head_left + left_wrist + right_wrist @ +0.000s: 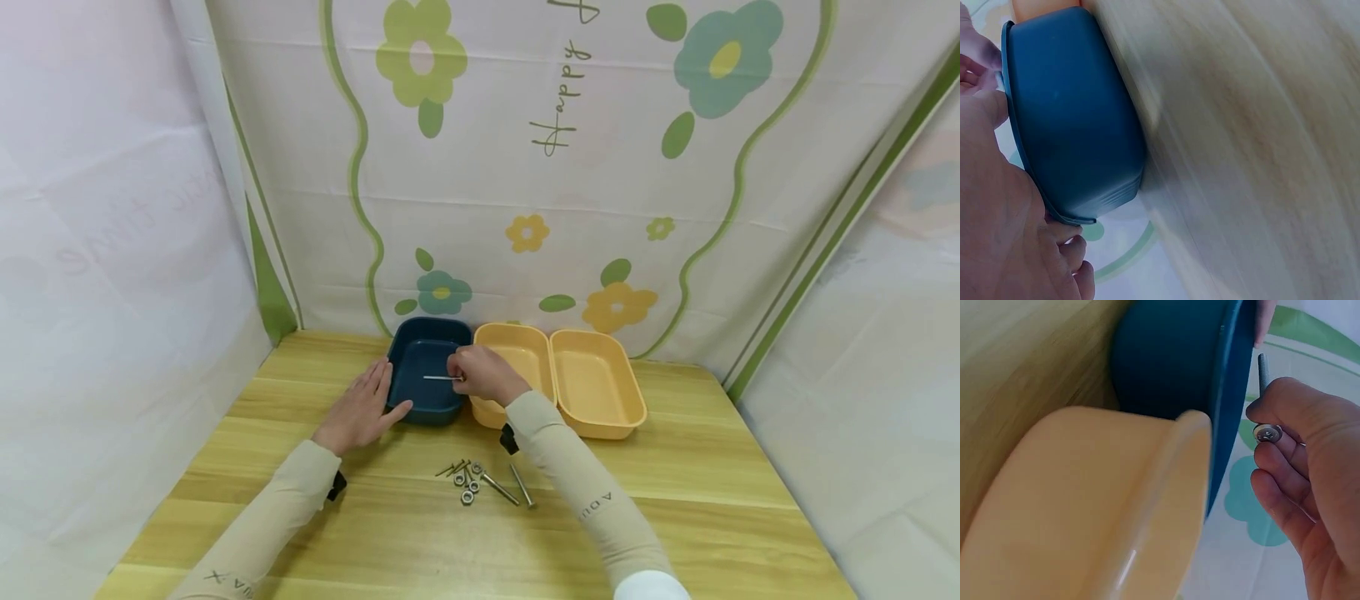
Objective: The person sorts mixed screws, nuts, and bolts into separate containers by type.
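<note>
My right hand [487, 373] pinches a silver bolt [1264, 375] between thumb and fingers, its head at the fingertips and its threaded shank sticking out. In the head view the bolt lies level over the dark blue bin [420, 367], pointing left. My left hand [362, 408] rests on that bin's left side with fingers straight and thumb spread along the near rim. The left wrist view shows the hand against the bin's rim [1017, 137]. Part of the near yellow bin [525, 354] is hidden by the right hand.
A second yellow bin [596, 375] stands to the right, side by side with the others. Nearer on the wooden table lie several nuts [467, 497], small brass-coloured screws [456, 468], a bolt [501, 489] and another bolt [522, 485]. A printed cloth [480, 183] hangs behind the bins.
</note>
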`<state>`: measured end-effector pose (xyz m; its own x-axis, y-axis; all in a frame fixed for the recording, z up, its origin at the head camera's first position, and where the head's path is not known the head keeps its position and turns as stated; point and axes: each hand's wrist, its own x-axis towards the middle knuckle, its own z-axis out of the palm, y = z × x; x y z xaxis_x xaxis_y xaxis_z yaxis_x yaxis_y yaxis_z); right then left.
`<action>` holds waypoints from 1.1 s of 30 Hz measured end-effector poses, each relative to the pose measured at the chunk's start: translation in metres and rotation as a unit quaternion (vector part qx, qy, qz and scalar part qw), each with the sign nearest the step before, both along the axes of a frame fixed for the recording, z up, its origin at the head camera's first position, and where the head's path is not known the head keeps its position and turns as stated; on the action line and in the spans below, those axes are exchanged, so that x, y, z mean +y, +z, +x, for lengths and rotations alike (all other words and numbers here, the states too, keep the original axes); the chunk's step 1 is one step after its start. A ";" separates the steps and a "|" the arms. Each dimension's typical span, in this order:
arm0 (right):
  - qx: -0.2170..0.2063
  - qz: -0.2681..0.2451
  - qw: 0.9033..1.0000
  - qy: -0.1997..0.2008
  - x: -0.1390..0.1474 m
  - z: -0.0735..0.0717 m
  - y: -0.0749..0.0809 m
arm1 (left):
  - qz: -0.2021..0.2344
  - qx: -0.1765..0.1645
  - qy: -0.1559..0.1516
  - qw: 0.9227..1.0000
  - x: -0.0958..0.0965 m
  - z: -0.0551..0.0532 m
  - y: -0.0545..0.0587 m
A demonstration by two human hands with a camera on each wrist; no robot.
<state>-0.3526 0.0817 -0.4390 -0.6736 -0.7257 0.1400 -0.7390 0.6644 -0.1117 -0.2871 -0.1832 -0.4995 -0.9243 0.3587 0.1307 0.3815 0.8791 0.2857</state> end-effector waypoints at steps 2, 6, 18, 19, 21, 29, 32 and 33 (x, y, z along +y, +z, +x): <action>-0.002 -0.003 1.000 -0.007 -0.003 -0.003 -0.005 | -0.002 0.001 0.001 1.000 0.000 0.000 0.000; -0.008 -0.008 1.000 -0.019 -0.009 -0.007 -0.014 | -0.005 0.005 0.000 1.000 0.001 -0.001 0.000; 0.021 -0.032 0.998 -0.056 -0.010 -0.008 -0.019 | -0.003 0.003 -0.001 1.000 0.003 -0.004 -0.002; 0.022 -0.036 0.998 -0.054 -0.008 -0.007 -0.017 | -0.001 0.003 -0.001 1.000 0.003 -0.004 -0.002; 0.020 -0.043 0.998 -0.047 -0.002 -0.006 -0.012 | -0.002 0.002 0.000 1.000 0.003 -0.004 -0.002; 0.011 -0.065 0.998 -0.005 0.028 0.005 0.006 | -0.006 0.003 0.002 1.000 0.000 -0.004 -0.003; 0.016 -0.065 0.998 0.006 0.039 0.011 0.011 | -0.005 -0.001 0.001 1.000 -0.002 -0.004 -0.003; 0.019 -0.065 0.998 0.010 0.043 0.013 0.012 | -0.006 -0.004 0.001 1.000 -0.003 -0.003 -0.003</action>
<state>-0.3393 0.1243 -0.4268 -0.6523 -0.7123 0.2590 -0.7567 0.6316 -0.1687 -0.2903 -0.1859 -0.5029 -0.9260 0.3584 0.1187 0.3775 0.8829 0.2791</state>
